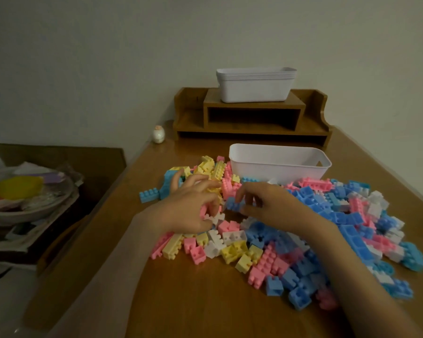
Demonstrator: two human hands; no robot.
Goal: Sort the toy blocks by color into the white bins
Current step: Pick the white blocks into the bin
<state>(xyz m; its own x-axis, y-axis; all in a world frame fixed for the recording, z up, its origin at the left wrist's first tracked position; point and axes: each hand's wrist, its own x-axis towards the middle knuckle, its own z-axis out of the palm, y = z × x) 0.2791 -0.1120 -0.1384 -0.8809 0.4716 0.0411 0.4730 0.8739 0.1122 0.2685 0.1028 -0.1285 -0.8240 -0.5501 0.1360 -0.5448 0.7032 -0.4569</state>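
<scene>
On the brown wooden table (193, 301), the left hand (188, 207) curls its fingers into a heap of pastel plastic toy blocks (232, 250); I cannot tell whether it holds one. The right hand (266, 206) pinches a blue studded block (231, 204). A white plastic bin (279, 167) stands just behind the heap.

Bare left forearm (112, 269), bare right forearm (352, 264)

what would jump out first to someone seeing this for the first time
A pile of pink, blue, yellow and white toy blocks covers the wooden table, with the left hand among them and the right hand pinching a blue block mid-pile. A white bin sits behind the pile, and stacked white bins stand on the wooden shelf at the back.
</scene>
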